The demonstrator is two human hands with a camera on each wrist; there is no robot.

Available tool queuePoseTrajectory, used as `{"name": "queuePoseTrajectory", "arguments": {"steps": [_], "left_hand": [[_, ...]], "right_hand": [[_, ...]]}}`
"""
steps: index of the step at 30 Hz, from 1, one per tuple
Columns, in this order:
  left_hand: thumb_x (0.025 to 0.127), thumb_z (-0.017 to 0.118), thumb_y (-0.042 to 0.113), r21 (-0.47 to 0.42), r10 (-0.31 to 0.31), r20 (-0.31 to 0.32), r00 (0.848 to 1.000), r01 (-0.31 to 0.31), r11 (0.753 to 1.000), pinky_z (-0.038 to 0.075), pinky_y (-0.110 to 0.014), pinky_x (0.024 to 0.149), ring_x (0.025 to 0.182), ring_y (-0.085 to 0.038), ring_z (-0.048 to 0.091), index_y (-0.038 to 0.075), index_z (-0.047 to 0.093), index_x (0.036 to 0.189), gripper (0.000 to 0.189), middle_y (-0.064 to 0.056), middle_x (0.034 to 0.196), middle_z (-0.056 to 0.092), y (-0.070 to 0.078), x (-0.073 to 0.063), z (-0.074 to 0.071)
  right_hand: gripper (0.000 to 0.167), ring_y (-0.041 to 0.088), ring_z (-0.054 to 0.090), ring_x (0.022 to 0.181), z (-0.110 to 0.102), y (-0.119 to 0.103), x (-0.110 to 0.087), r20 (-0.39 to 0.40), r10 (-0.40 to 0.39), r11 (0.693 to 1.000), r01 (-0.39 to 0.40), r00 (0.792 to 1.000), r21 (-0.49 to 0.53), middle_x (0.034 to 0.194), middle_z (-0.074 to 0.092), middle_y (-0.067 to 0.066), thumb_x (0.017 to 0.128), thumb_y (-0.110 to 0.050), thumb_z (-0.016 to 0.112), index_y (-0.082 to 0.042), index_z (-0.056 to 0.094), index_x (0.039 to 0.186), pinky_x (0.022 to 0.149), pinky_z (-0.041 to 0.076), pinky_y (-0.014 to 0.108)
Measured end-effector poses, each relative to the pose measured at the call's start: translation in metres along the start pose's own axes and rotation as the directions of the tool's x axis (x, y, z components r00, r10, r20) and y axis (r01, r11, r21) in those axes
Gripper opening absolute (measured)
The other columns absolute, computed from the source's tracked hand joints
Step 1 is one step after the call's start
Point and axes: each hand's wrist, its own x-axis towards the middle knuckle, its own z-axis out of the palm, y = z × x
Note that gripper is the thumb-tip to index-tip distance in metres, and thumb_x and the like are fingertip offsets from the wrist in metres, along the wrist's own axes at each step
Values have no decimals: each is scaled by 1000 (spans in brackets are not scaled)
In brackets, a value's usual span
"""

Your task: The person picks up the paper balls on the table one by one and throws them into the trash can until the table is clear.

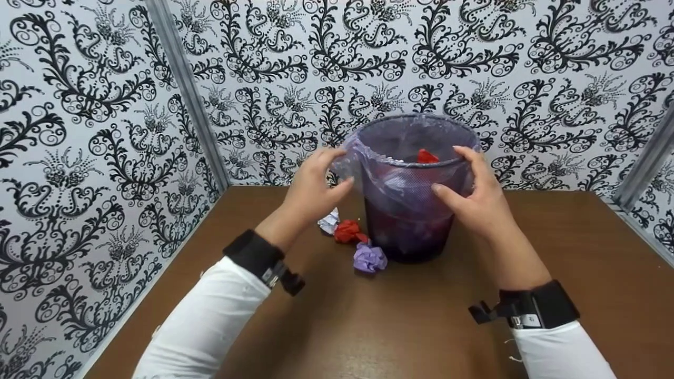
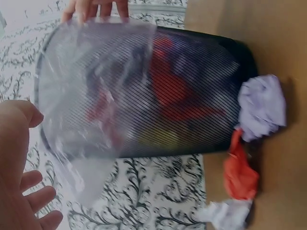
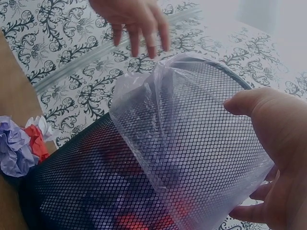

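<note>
A black mesh wastebasket (image 1: 408, 237) stands upright, its rim covered by a thin translucent plastic bag (image 1: 403, 184) folded down outside. Crumpled red, purple and other paper shows through the mesh in both wrist views. My left hand (image 1: 316, 184) is beside the basket's left side, thumb and fingers spread, with a loose flap of the bag near the fingertips. In the left wrist view that hand looks apart from the basket. On the right side, my right hand (image 1: 482, 200) curves loosely about the rim, thumb in front; whether it touches the bag is hard to tell.
On the brown table (image 1: 337, 326), left of the basket's base, lie a purple paper ball (image 1: 369, 258), a red one (image 1: 347, 231) and a white one (image 1: 329, 221). Black-and-white patterned walls (image 1: 274, 63) stand behind and at the sides.
</note>
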Motion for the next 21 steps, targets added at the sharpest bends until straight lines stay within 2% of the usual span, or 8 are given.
{"name": "queuePoseTrajectory", "arguments": {"steps": [4, 7, 10, 14, 21], "left_hand": [[90, 76, 36, 9, -27, 75, 997, 26, 1000, 44, -42, 118, 136, -21, 54, 18, 54, 146, 63, -2, 145, 59, -17, -18, 8], [89, 77, 37, 29, -49, 163, 985, 45, 999, 42, -46, 120, 140, -22, 52, 19, 52, 148, 67, -2, 150, 56, -27, -33, 17], [87, 77, 39, 62, -64, 250, 966, 50, 997, 44, -51, 117, 137, -26, 54, 21, 54, 147, 67, -3, 149, 57, -35, -47, 28], [84, 79, 38, 82, -71, 355, 932, 44, 996, 46, -54, 114, 135, -29, 56, 27, 56, 146, 67, -3, 149, 57, -40, -64, 44], [83, 78, 37, 77, 5, 457, 890, -45, 996, 44, -56, 115, 142, -33, 50, 25, 58, 144, 66, -12, 157, 49, -42, -84, 67]], "right_hand": [[81, 40, 45, 140, 0, 0, -1, 7, 0, 1000, 0, 1000, 6, 155, 42, 16, 87, -33, 82, -24, 39, 155, 115, 34, 70], [80, 40, 45, 140, 0, 0, -1, 8, 8, 1000, -8, 1000, 8, 155, 42, 15, 87, -34, 82, -25, 39, 154, 116, 34, 70], [81, 41, 45, 141, -1, 0, -1, 11, 10, 1000, -10, 1000, 6, 156, 42, 15, 87, -34, 82, -26, 38, 155, 115, 35, 71], [82, 42, 45, 140, -1, 0, -1, 16, 10, 1000, -11, 1000, 8, 157, 42, 15, 87, -35, 82, -27, 38, 155, 114, 35, 72], [82, 42, 45, 141, 0, 0, -1, 21, 16, 1000, -16, 1000, 8, 158, 41, 13, 87, -35, 82, -27, 37, 156, 114, 36, 72]]}}
